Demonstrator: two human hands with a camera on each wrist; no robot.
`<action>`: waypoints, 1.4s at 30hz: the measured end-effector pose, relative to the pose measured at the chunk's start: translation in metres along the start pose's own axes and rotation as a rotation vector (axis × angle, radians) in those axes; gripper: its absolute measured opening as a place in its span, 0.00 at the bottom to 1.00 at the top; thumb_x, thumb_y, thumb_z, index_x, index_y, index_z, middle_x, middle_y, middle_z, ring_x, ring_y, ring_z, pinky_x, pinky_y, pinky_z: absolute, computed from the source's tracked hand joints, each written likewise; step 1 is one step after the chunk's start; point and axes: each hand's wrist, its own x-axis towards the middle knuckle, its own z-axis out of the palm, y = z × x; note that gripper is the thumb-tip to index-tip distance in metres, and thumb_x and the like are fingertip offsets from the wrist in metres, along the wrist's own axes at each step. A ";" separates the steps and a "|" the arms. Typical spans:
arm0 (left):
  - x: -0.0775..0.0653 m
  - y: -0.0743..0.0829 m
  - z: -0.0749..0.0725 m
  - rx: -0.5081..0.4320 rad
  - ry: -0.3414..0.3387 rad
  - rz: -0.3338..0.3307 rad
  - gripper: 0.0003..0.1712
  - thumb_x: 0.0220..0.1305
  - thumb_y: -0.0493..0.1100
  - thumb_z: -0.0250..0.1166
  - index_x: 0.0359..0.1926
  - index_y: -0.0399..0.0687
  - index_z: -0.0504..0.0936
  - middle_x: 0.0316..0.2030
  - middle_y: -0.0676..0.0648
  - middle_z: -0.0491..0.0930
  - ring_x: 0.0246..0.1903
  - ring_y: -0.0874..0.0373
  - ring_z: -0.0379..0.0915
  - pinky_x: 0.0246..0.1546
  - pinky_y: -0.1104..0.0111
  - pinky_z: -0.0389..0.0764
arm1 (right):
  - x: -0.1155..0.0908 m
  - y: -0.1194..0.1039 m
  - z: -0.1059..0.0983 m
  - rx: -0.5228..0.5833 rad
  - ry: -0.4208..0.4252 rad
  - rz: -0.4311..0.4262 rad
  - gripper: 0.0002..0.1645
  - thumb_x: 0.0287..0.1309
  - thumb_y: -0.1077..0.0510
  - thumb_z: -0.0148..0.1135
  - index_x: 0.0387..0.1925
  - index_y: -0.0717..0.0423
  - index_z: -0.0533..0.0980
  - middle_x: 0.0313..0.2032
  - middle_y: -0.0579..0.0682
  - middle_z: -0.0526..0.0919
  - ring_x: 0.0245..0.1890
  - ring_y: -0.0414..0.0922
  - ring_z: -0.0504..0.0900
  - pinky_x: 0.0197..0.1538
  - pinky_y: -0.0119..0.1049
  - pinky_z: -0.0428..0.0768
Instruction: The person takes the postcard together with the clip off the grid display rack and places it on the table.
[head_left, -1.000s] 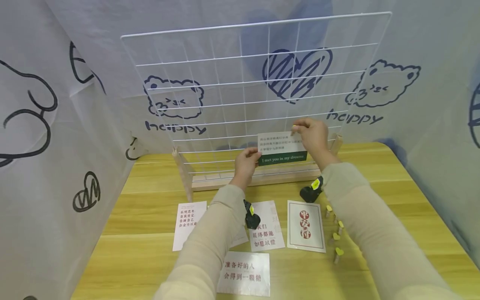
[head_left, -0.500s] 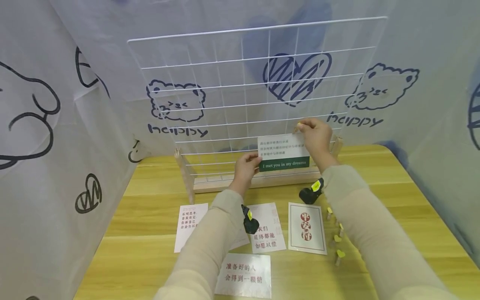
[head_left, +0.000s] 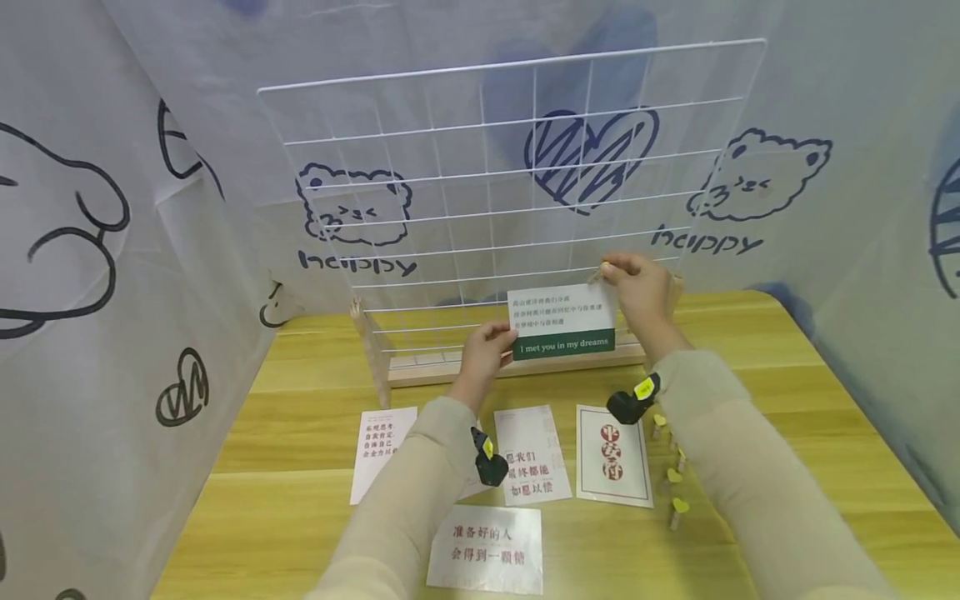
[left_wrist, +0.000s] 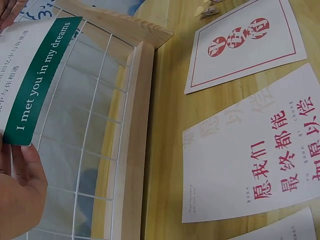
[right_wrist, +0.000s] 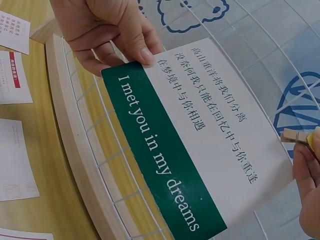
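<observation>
A white card with a green band [head_left: 562, 322], lettered "I meet you in my dreams"-style as "I met you in my dreams", is held up before the white wire grid [head_left: 487, 175]. My left hand [head_left: 482, 357] pinches its lower left edge, thumb in front, as the right wrist view shows. Between the fingers of my right hand [head_left: 641, 292] is a small wooden clothespin [right_wrist: 296, 136] with a yellow piece on it. Its tip lies just off the card's upper edge, near the right corner. Whether the right fingers also touch the card, I cannot tell.
Several printed cards, among them one with a red border [head_left: 613, 457] and one near the front [head_left: 486, 548], lie on the wooden table [head_left: 247, 500]. More heart-topped clothespins [head_left: 678, 507] stand beside my right forearm. A wooden base [head_left: 420, 372] carries the grid.
The card and both hands have come lower and a little nearer to me, away from the grid. The clothespin stays in my right hand. The head view has shifted slightly.
</observation>
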 end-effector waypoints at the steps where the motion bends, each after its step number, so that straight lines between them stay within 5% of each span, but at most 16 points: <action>1: -0.001 -0.001 -0.001 -0.007 0.002 -0.009 0.14 0.57 0.37 0.57 0.45 0.40 0.74 0.37 0.46 0.75 0.36 0.57 0.72 0.33 0.70 0.75 | -0.001 0.000 0.000 0.020 -0.006 0.003 0.14 0.51 0.56 0.59 0.40 0.56 0.76 0.40 0.52 0.79 0.38 0.44 0.78 0.43 0.32 0.71; 8: -0.010 -0.011 -0.004 -0.025 -0.013 -0.029 0.12 0.56 0.37 0.57 0.43 0.38 0.74 0.36 0.46 0.75 0.33 0.58 0.72 0.32 0.70 0.76 | -0.007 0.010 -0.002 0.143 -0.031 -0.026 0.15 0.50 0.59 0.59 0.41 0.62 0.75 0.38 0.55 0.78 0.35 0.43 0.78 0.42 0.32 0.74; 14: -0.023 -0.020 -0.008 -0.051 -0.033 -0.044 0.11 0.56 0.36 0.58 0.41 0.37 0.74 0.32 0.48 0.75 0.29 0.60 0.71 0.29 0.72 0.75 | 0.000 0.050 -0.001 0.333 -0.106 -0.031 0.16 0.48 0.56 0.61 0.38 0.61 0.75 0.35 0.53 0.78 0.36 0.44 0.77 0.45 0.33 0.73; 22: -0.042 -0.033 -0.011 -0.047 -0.078 -0.057 0.12 0.55 0.37 0.58 0.42 0.38 0.74 0.32 0.48 0.76 0.30 0.60 0.72 0.30 0.71 0.76 | -0.041 0.030 -0.014 0.222 -0.088 0.010 0.16 0.52 0.59 0.57 0.42 0.64 0.72 0.36 0.52 0.76 0.35 0.41 0.76 0.46 0.36 0.73; 25: -0.048 -0.038 -0.012 -0.052 -0.092 -0.062 0.12 0.55 0.36 0.58 0.41 0.36 0.74 0.30 0.48 0.76 0.29 0.60 0.72 0.29 0.72 0.76 | -0.028 0.067 -0.010 0.284 -0.117 -0.013 0.15 0.49 0.59 0.60 0.40 0.61 0.74 0.36 0.52 0.78 0.35 0.43 0.77 0.44 0.34 0.73; 29: -0.055 -0.046 -0.014 -0.063 -0.116 -0.071 0.12 0.55 0.35 0.58 0.41 0.34 0.73 0.29 0.49 0.76 0.28 0.61 0.72 0.28 0.73 0.75 | 0.002 0.143 0.001 0.384 -0.154 -0.009 0.16 0.46 0.57 0.63 0.39 0.56 0.76 0.37 0.52 0.78 0.36 0.45 0.78 0.41 0.32 0.75; 32: -0.061 -0.052 -0.017 -0.057 -0.125 -0.080 0.13 0.55 0.36 0.58 0.42 0.34 0.73 0.30 0.48 0.76 0.28 0.60 0.72 0.28 0.73 0.76 | -0.003 0.159 0.000 0.444 -0.165 0.000 0.14 0.46 0.58 0.63 0.38 0.57 0.76 0.36 0.52 0.79 0.34 0.45 0.78 0.39 0.31 0.76; 39: -0.072 -0.067 -0.022 -0.022 -0.126 -0.114 0.13 0.55 0.37 0.59 0.41 0.36 0.74 0.31 0.48 0.76 0.29 0.60 0.72 0.31 0.71 0.76 | -0.076 0.069 -0.028 0.459 -0.173 0.018 0.05 0.49 0.64 0.59 0.31 0.60 0.75 0.28 0.44 0.78 0.29 0.36 0.76 0.38 0.26 0.75; 42: -0.078 -0.072 -0.024 -0.012 -0.132 -0.114 0.12 0.55 0.37 0.58 0.41 0.36 0.74 0.31 0.48 0.77 0.29 0.60 0.73 0.31 0.71 0.76 | -0.083 0.073 -0.032 0.459 -0.193 0.041 0.05 0.49 0.65 0.58 0.32 0.60 0.75 0.30 0.44 0.78 0.30 0.36 0.77 0.39 0.26 0.75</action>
